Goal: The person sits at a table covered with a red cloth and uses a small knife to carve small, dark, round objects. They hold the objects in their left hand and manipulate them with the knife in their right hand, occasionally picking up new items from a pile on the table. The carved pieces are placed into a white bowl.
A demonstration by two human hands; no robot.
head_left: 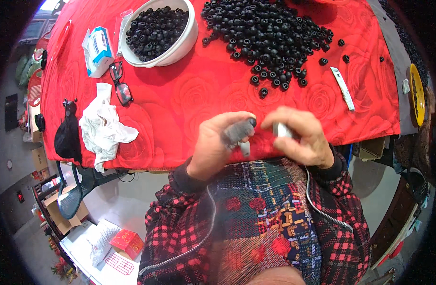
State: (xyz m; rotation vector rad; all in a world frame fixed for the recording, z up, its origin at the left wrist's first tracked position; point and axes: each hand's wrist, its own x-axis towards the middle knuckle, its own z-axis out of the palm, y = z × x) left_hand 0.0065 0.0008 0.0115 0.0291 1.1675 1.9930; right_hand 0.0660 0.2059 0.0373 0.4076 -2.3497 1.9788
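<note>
My left hand point(212, 141), above the table's near edge, is closed with a small round black part point(252, 122) at its thumb and fingertips. Its fingers look dark grey and blurred, perhaps covered, with a pale tip point(245, 149) hanging below. To its right, my right hand point(302, 137) curls its fingers and thumb around a small whitish piece point(282, 129) whose kind I cannot make out. A gap separates the two hands. Beyond them, a large heap of similar black parts point(275, 45) lies on the red tablecloth point(189, 95).
A white bowl point(192, 35) full of black parts stands at the far left. Near it are a blue-and-white box point(100, 50), eyeglasses point(123, 90), a white cloth point(104, 126) and a black cloth item point(67, 133). A white packet point(342, 89) lies right; a yellow plate point(417, 95) sits farther right.
</note>
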